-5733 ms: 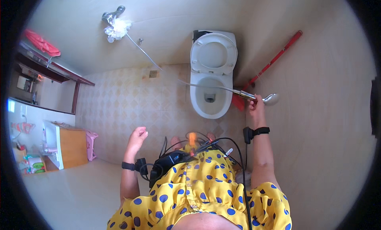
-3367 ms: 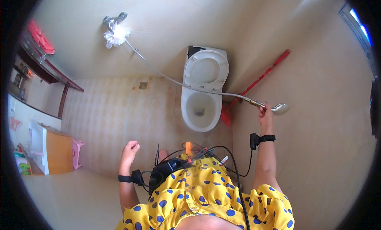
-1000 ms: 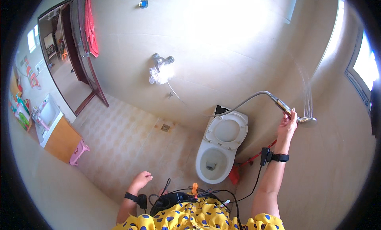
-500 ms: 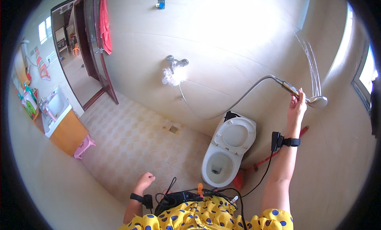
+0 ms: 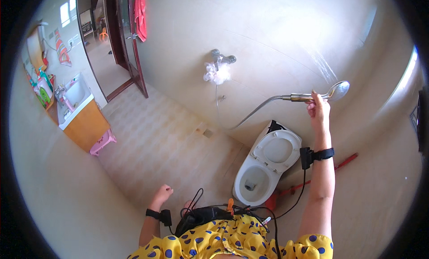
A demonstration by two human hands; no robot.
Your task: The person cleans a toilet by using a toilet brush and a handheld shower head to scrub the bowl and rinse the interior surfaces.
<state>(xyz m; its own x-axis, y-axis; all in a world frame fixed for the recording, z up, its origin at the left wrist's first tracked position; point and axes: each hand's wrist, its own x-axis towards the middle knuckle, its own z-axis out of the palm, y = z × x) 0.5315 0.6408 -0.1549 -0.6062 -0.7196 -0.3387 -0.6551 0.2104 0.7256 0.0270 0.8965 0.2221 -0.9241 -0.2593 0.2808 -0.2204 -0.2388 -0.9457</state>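
Note:
My right hand (image 5: 318,109) is stretched forward, its fingers wrapped round a chrome hand shower (image 5: 300,97). The round head of the shower points up and away, and thin water jets (image 5: 325,67) spray from it toward the tiled wall. A flexible metal hose (image 5: 257,110) runs from the handle back toward the wall mixer tap (image 5: 223,57), where a white bath puff (image 5: 217,72) hangs. Low on the left, near my waist, my left hand (image 5: 163,194) is curled into a fist, with nothing visible in it.
A white toilet (image 5: 239,180) with its lid raised stands below the hose. Beside it a red-handled tool (image 5: 346,161) leans at the wall. On the left are a washbasin (image 5: 77,99) on a wooden cabinet, a pink stool (image 5: 103,142) and an open door (image 5: 137,58) with a red towel.
My right hand has moved slightly left, and the shower has turned nearly level, its head tilted toward the wall. My view has shifted. My left hand stays closed.

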